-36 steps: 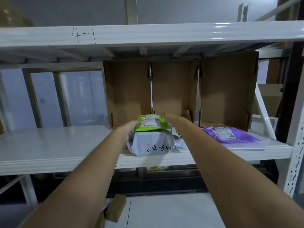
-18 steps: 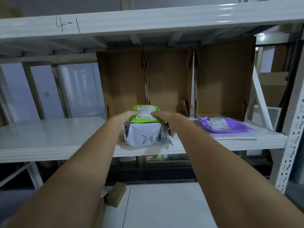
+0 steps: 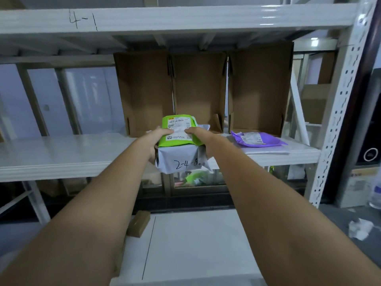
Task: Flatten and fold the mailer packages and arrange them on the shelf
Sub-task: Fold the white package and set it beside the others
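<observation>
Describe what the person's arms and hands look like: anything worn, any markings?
Both forearms are bare as far as the frame shows: no sleeves, gloves, watch or bands visible. The left hand and right hand show no rings or markings that can be made out.

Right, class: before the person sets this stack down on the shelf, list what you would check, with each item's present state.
1. Left hand holds the stack's left side: ok.
2. Right hand holds the right side: ok.
3. Green mailer lies on top of the white mailer: ok.
4. White mailer is folded flat: not ok, its edges look crumpled.
5. Stack rests fully on the shelf: not ok, it overhangs the front edge.
6. Stack sits apart from the purple mailer: ok.
</observation>
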Demonstrator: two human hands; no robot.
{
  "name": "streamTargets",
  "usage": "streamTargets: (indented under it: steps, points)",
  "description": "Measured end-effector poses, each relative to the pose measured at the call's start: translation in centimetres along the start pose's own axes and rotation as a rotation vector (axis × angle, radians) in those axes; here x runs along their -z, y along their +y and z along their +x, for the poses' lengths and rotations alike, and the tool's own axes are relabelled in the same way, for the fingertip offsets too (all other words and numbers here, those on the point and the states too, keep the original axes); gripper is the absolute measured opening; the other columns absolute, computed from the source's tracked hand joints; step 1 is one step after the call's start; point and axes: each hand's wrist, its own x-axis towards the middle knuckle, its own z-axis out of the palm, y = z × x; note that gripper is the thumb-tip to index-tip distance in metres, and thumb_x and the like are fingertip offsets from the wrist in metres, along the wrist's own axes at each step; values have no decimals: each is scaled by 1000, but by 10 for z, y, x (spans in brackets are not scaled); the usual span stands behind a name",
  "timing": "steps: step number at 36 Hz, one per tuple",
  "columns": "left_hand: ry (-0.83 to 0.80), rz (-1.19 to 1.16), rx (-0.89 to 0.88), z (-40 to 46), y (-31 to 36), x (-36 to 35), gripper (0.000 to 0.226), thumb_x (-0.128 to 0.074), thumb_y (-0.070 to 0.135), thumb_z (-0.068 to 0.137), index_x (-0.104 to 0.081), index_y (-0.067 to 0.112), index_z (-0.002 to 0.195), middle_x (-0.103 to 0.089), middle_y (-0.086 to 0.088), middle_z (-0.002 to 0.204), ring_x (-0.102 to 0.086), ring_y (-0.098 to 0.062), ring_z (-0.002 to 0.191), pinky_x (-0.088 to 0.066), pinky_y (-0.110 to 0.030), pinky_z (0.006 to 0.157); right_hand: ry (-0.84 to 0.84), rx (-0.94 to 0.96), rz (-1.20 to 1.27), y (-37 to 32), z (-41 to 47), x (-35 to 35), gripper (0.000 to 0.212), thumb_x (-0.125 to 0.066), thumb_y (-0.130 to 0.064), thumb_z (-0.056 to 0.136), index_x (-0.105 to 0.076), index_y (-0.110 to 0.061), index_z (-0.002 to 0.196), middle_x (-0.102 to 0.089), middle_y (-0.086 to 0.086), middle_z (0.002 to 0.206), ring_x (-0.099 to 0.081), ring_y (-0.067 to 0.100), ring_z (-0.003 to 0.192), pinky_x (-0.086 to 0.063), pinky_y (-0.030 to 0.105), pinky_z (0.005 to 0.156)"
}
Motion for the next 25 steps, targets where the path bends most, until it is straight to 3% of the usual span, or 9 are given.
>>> streamTargets:
  steps: [3, 5, 7, 10, 12, 16, 18, 21, 25]
  points:
    - [-21, 4, -11, -11, -9, 9, 51, -73, 32, 79, -56, 29, 127, -72, -6, 109, -68, -28, 96, -51, -47, 92, 27, 22, 13, 5, -12, -8, 33, -61, -37, 90, -58, -15, 114, -65, 5, 88, -62, 20, 74, -48, 26, 64]
    - [-30, 14, -26, -21, -17, 18, 51, -73, 32, 79, -56, 28, 126, -73, -6, 105, -69, -27, 94, -52, -46, 89, 28, 37, 31, 10, -25, -17, 27, -59, -33, 92, -58, -13, 111, -64, 4, 82, -59, 17, 67, -44, 25, 55]
    - [-36, 0, -48, -34, -25, 25, 38, -72, 31, 81, -61, 22, 117, -75, -6, 92, -69, -26, 85, -54, -41, 86, 30, 59, 47, 15, -35, -26, 31, -60, -31, 92, -59, -10, 115, -67, 7, 91, -61, 18, 70, -47, 25, 58]
    - [-70, -16, -28, -50, -41, 36, 22, -73, 30, 82, -67, 16, 98, -75, -5, 80, -69, -24, 80, -54, -38, 83, 52, 80, 36, 29, -48, -39, 45, -65, -35, 85, -59, -11, 123, -69, 7, 107, -66, 22, 86, -52, 29, 75]
    - [-93, -18, -4, -59, -52, 41, 22, -73, 30, 82, -68, 16, 98, -75, -5, 86, -70, -23, 78, -55, -37, 80, 61, 75, 15, 41, -56, -43, 50, -68, -36, 81, -58, -12, 124, -69, 6, 111, -67, 23, 96, -53, 32, 82]
    - [-172, -29, 14, -71, -76, 44, 17, -71, 26, 84, -68, 13, 96, -75, -5, 77, -71, -21, 71, -57, -35, 73, 55, 88, 81, 69, -73, -47, 43, -68, -28, 83, -60, -10, 121, -71, 12, 112, -68, 29, 103, -54, 42, 94]
    - [-183, -32, 12, -75, -84, 43, 23, -72, 24, 83, -68, 13, 103, -75, -5, 80, -70, -20, 76, -59, -33, 67, 52, 74, 91, 80, -77, -45, 45, -70, -30, 79, -61, -11, 118, -72, 13, 110, -69, 30, 103, -53, 46, 95]
    - [-206, -19, 41, -82, -95, 42, 15, -73, 21, 83, -67, 12, 93, -74, -4, 72, -71, -18, 64, -60, -32, 58, 15, 24, 102, 94, -85, -41, 50, -71, -35, 74, -63, -14, 119, -73, 9, 109, -69, 28, 102, -52, 46, 95]
    - [-256, -14, 49, -80, -110, 37, 15, -70, 20, 85, -67, 12, 97, -74, -3, 70, -70, -19, 72, -57, -34, 63, -4, 30, 154, 110, -91, -35, 53, -72, -25, 74, -59, -11, 124, -71, 11, 113, -68, 30, 105, -51, 51, 96]
